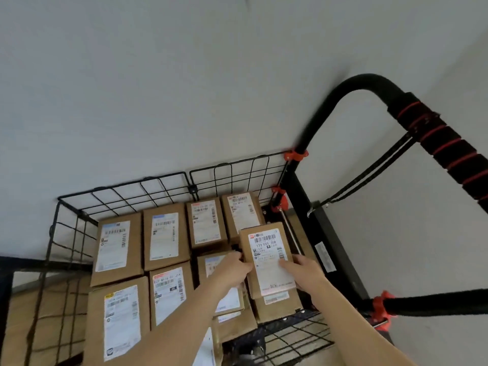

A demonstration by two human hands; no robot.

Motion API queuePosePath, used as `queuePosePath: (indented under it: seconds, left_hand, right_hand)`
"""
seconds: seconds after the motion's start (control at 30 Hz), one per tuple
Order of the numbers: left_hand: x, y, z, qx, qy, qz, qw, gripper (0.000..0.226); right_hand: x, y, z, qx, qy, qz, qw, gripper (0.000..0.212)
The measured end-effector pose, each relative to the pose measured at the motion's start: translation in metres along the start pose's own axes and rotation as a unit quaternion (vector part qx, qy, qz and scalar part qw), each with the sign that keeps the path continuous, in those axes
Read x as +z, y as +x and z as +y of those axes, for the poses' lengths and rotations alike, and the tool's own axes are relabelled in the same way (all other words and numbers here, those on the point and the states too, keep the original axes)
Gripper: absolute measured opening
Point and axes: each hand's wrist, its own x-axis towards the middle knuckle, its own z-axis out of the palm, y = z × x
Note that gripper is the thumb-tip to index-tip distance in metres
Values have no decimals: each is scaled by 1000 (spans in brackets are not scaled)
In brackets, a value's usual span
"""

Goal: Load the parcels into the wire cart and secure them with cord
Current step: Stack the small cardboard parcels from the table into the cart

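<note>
A parcel-handling or stockroom corner: labelled cardboard parcels (166,235) fill a black wire cart (148,184) parked against bare pale walls (184,88).

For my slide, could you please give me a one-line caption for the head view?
Both hands, left and right, set a labelled parcel onto boxes in the wire cart.

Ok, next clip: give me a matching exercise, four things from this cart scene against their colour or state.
Things:
1. brown cardboard parcel with the white label
2. black wire cart wall
3. plastic clips on the cart frame
4. foam-padded cart handle

States:
A. red
B. held by left hand and right hand
C. black, wound with red cord
D. black grid against the pale wall

Pairs: 1-B, 2-D, 3-A, 4-C
</note>
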Motion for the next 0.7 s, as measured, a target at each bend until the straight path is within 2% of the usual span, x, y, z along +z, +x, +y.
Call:
queuePosePath:
  seconds: [0.17,0.3,0.43,0.57,0.7]
  left_hand:
    - [25,34,-12,-58,72,7,996,10]
    - [26,52,-24,-63,191,38,979,18]
    - [24,61,-29,-57,286,84,953,31]
    - [21,59,-30,-19,328,159,931,12]
    - [14,56,-40,44,408,196,890,43]
  right_hand:
    - [-9,46,22,63,-49,-78,994,39]
    - [2,71,30,76,-60,-127,987,43]
    - [11,88,31,83,-87,-139,983,47]
    - [16,95,28,90,-87,-156,980,47]
    - [22,100,25,74,-103,-139,982,46]
